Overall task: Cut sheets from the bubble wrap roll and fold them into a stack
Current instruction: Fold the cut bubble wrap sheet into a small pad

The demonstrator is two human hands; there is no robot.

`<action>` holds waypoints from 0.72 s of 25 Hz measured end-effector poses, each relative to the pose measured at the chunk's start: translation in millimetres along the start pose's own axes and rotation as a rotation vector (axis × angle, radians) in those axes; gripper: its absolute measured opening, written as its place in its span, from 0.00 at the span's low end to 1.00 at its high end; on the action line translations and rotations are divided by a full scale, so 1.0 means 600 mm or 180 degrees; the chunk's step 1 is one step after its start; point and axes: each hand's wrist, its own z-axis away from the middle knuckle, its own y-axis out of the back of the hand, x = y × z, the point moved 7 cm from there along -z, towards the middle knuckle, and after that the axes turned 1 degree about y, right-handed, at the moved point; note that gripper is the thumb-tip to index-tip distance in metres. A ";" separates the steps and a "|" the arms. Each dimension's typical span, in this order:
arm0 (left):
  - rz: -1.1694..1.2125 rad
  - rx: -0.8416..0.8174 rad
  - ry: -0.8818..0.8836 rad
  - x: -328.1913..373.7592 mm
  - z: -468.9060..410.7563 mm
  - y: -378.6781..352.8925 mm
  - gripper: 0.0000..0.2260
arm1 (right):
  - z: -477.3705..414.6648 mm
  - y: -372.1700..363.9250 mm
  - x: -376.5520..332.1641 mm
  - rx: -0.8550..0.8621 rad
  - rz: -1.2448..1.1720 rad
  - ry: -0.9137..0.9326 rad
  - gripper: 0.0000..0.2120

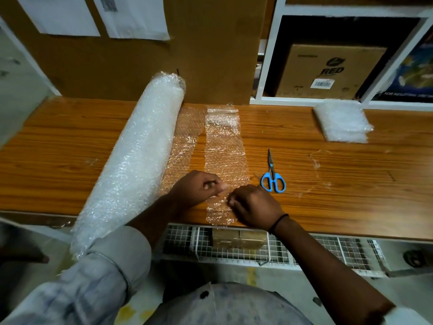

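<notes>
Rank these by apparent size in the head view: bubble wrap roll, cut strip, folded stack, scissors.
1. bubble wrap roll, clearly largest.
2. cut strip, partly covered.
3. folded stack; it lies farther away, so it may look smaller than it is.
4. scissors, smallest.

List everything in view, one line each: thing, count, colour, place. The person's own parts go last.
bubble wrap roll: one, clear white, left on the table, near end past the front edge
cut strip: one, clear, flat right of the roll
folded stack: one, clear white, table's far right
scissors: one, blue handles, right of the strip
table: one, brown wood
cardboard sheet: one, brown, upright behind the roll
papers: two, white, on the cardboard
box: one, brown, in the white shelf
wire basket: one, white, under the table
left hand: one, pinching the strip
right hand: one, gripping the strip, black wristband
</notes>
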 end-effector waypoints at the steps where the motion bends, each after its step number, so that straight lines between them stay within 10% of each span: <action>1: -0.0026 -0.0143 -0.0108 0.006 0.006 -0.002 0.13 | -0.005 0.007 0.004 -0.0033 -0.0215 -0.0125 0.09; 8: -0.0447 -0.0284 -0.0647 -0.010 0.026 -0.026 0.07 | -0.011 0.017 0.010 -0.0212 -0.0991 -0.0374 0.11; 13: 0.0304 -0.0433 -0.0012 -0.034 0.010 -0.021 0.04 | -0.004 0.017 -0.001 -0.0787 -0.0766 -0.0304 0.28; 18: 0.0853 -0.0190 0.0442 -0.047 -0.007 0.002 0.09 | -0.043 0.032 0.032 -0.0236 -0.1093 -0.0720 0.17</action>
